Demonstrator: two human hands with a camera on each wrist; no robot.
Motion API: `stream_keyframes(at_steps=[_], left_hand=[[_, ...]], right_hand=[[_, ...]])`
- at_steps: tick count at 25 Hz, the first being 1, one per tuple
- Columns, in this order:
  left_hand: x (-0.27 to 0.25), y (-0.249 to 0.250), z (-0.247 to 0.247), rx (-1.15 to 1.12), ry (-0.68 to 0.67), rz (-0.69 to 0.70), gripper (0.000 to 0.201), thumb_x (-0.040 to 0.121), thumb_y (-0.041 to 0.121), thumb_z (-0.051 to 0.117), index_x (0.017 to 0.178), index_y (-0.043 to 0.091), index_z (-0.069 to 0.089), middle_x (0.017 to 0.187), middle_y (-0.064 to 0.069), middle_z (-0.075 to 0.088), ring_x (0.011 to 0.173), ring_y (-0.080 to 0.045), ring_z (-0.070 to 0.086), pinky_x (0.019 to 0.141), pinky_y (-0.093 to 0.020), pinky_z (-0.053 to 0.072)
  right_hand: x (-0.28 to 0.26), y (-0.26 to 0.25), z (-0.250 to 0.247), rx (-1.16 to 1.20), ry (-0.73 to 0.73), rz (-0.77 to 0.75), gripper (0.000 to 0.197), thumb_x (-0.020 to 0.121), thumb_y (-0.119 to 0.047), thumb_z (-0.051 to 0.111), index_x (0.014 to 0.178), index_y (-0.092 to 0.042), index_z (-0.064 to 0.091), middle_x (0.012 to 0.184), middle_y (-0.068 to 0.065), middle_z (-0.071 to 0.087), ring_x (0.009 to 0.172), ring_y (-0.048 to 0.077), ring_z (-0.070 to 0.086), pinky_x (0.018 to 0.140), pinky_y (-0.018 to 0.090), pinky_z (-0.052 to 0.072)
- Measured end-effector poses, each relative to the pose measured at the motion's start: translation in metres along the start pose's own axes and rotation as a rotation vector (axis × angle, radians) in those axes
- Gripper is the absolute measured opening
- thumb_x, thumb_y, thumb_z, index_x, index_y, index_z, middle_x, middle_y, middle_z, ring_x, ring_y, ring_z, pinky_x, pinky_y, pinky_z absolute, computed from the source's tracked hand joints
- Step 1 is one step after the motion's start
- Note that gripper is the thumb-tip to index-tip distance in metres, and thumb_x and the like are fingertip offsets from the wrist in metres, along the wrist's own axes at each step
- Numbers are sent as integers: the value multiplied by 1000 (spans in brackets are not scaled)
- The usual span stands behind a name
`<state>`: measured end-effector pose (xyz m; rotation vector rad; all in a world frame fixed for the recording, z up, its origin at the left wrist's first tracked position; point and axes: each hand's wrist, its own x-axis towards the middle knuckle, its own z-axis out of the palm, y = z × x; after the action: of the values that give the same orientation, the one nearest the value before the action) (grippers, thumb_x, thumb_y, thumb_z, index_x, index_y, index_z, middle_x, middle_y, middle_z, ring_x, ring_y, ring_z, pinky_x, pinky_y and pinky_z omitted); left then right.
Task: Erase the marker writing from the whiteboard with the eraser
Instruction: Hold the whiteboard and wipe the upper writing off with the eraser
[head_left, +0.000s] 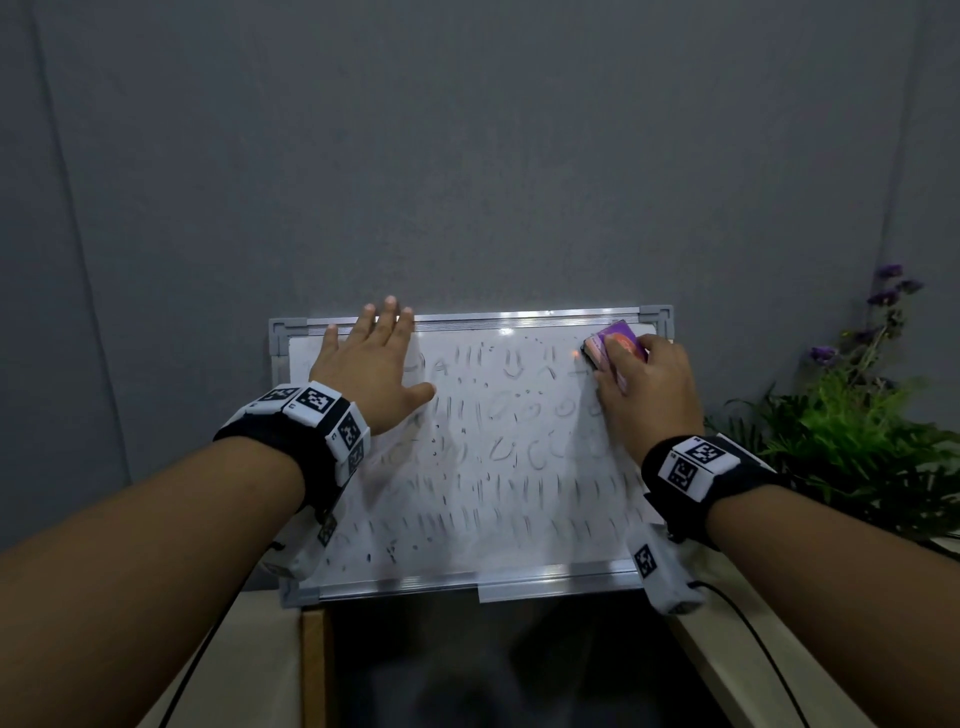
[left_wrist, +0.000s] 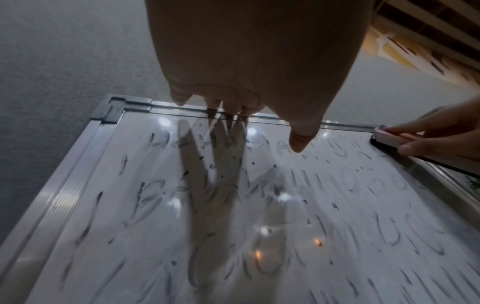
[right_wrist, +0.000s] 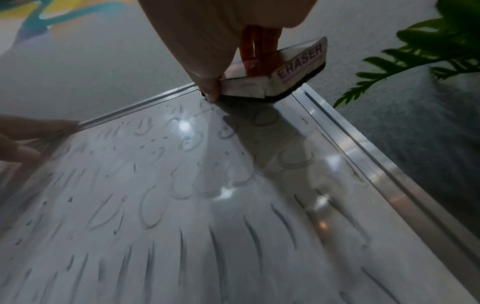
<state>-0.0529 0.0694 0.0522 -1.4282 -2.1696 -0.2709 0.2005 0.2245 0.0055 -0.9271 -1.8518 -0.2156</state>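
A silver-framed whiteboard (head_left: 467, 499) leans against the grey wall, covered in smeared grey marker strokes (left_wrist: 324, 205). My left hand (head_left: 371, 358) lies flat on its upper left part, fingers spread and reaching over the top rail (left_wrist: 259, 117). My right hand (head_left: 649, 384) grips a purple and pink eraser (head_left: 615, 343) at the board's top right corner. In the right wrist view the eraser (right_wrist: 293, 70) shows the word ERASER, and its dark felt presses on the board (right_wrist: 182, 205). The thumb pinches its near end.
A green plant with purple flowers (head_left: 862, 415) stands just right of the board. The board's lower edge rests across a light wooden surface (head_left: 244, 660) with a dark gap below it. Cables run from both wrist cameras.
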Motion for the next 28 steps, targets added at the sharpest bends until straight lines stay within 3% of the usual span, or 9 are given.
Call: stream_keyframes(at_steps=[7,12,16,20,25,28], left_hand=[[1,-1,-1,-3,-14,-4,95,87,63,45,151,22,-12,159,1,-18,146,-19,-11,117,-52,3],[1,-1,-3,-3,-26,-5,96,87,62,46,151,23,-13,159,2,-18,146,-19,-10,117,-52,3],[2,-2,-3,1,-33,-6,96,86,62,47,151,23,-13,159,2,-18,146,-19,-10,117,-53,4],[2,-2,-4,0,-36,-6,96,86,62,47,151,23,-12,159,2,-17,146,-19,-9,117,-53,4],[2,-2,-3,3,-40,-6,95,86,62,46,151,24,-12,159,3,-18,146,-19,-10,117,-53,3],[3,-2,-4,10,-39,-8,95,86,62,46,151,24,-11,159,3,-17,147,-19,-9,117,-53,4]], right_hand=[[1,-3,2,2,11,29,38,89,-24,62,124,-11,56,120,20,49,113,35,43,88,45,47],[-4,-1,5,-52,20,-97,33,87,-22,62,117,-9,59,115,24,53,105,38,46,81,47,49],[2,-1,1,-45,-2,-9,35,89,-23,60,121,-10,58,118,22,51,111,36,42,85,44,45],[-1,-5,5,-49,2,-108,34,87,-23,63,118,-9,60,114,24,52,105,38,44,81,46,48],[2,-6,6,-65,4,-32,36,89,-22,59,122,-9,58,117,24,50,110,38,41,87,45,44],[1,-11,8,-36,9,-95,37,88,-23,62,121,-8,59,115,24,53,104,39,45,83,46,46]])
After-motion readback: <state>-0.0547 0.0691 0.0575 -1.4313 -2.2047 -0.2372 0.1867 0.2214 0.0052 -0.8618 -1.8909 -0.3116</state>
